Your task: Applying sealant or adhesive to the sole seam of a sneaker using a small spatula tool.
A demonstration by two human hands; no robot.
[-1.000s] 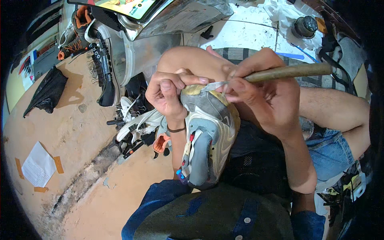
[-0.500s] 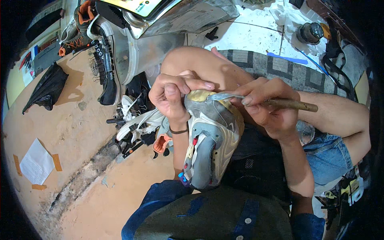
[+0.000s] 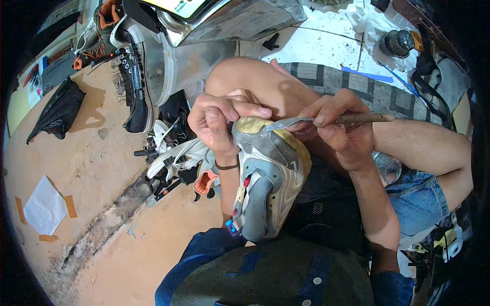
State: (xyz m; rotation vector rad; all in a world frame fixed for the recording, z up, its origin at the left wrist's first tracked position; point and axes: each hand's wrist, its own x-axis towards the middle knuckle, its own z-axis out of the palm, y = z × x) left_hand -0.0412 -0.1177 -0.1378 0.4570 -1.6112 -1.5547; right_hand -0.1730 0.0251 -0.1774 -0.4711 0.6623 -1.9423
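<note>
A grey and white sneaker (image 3: 286, 176) rests against my lap, its toe pointing away from me. A yellowish bare layer (image 3: 250, 124) shows at the toe, beside the grey upper. My left hand (image 3: 217, 120) is closed at the toe's left side, fingers curled and the index finger along its tip. A slim tool with a wooden handle (image 3: 370, 118) and a flat grey end is pinched in my right hand (image 3: 344, 132). Its end touches the toe where grey meets yellow. I cannot tell whether it is a brush or a blade.
Several shoes, including a black high-top (image 3: 137, 109) and a white one (image 3: 173, 158), lie to the left. A dark jar (image 3: 397, 43) stands on white tiles at the far right. A black cloth (image 3: 57, 111) and taped paper (image 3: 46, 206) are on the left wall.
My right hand has shifted slightly up, and the tool's handle now lies flatter. Its grey end has moved a little along the toe. My left hand stays on the sneaker.
</note>
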